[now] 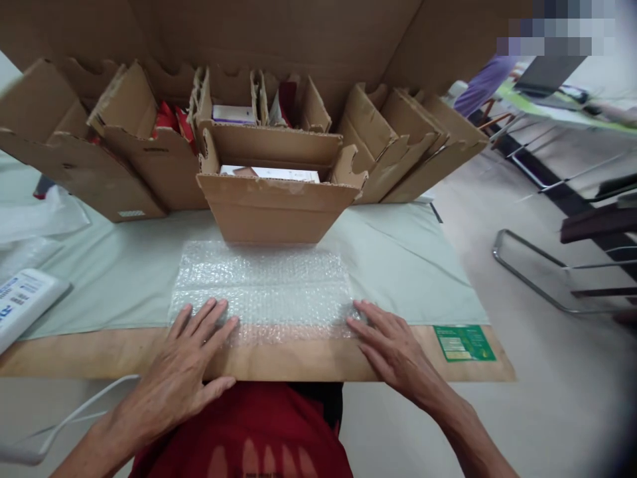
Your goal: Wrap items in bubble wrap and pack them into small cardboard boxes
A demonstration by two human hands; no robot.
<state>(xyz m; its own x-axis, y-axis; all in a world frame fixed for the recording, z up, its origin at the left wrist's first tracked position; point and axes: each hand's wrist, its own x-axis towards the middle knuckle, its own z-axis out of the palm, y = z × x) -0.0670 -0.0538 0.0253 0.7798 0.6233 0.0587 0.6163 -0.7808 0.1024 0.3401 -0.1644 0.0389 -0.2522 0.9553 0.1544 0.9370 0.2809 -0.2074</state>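
Note:
A sheet of clear bubble wrap (263,285) lies flat before me, partly on a pale green cloth and partly over the wooden table edge. My left hand (192,358) rests on its near left corner, fingers spread and holding nothing. At the right end, my right hand (393,342) touches the wrap's edge with fingertips stretched out; it is open too. Just behind the wrap stands an open cardboard box (279,212) with a white flat item (279,174) inside. Right of my right hand lies a green printed card (464,343).
Several open cardboard bins (149,153) line the back, some holding red packets (169,121). At the left are a white device with a label (30,302) and crumpled clear plastic (40,219). A metal-legged chair (532,279) stands on the floor at right; a person's purple sleeve (482,83) shows beyond.

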